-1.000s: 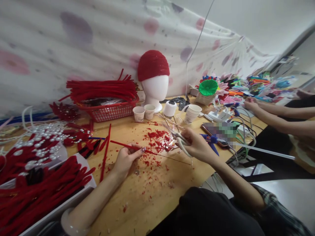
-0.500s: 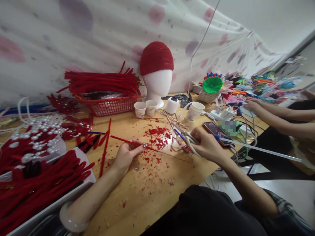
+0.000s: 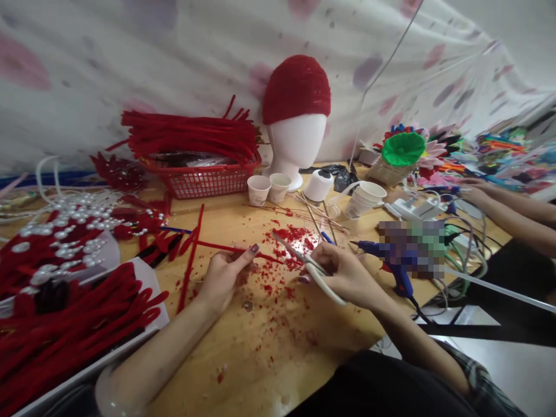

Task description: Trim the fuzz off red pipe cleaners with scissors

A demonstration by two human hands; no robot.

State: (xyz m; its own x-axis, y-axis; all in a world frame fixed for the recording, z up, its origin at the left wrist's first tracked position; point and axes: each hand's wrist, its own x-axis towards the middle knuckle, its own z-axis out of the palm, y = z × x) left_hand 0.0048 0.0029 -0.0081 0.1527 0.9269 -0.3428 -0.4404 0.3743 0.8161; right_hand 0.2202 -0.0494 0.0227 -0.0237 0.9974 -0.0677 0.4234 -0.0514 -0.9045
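My left hand (image 3: 226,273) is closed, pinching a thin red pipe cleaner (image 3: 217,248) between thumb and fingers. The stem runs on past the fingertips to the right. In my right hand (image 3: 347,275) is a pair of scissors (image 3: 322,284) with white handles, its blades pointing up and left near the stem's right end. I cannot tell whether the blades touch it. Red fluff scraps (image 3: 296,236) lie on the table beneath and behind both hands. Left of my left hand rests another red pipe cleaner (image 3: 189,263).
Behind stand a red basket (image 3: 208,182) of pipe cleaners, a mannequin head (image 3: 297,142) in a red cap, paper cups (image 3: 258,192) and a thread spool (image 3: 318,186). A white box (image 3: 150,278) borders the left. A blue glue gun (image 3: 399,275) and another person's hands (image 3: 475,191) are on the right.
My right hand has brought the scissors left, close to the stem in my left hand. The glue gun now shows more fully. The view has shifted slightly to the left.
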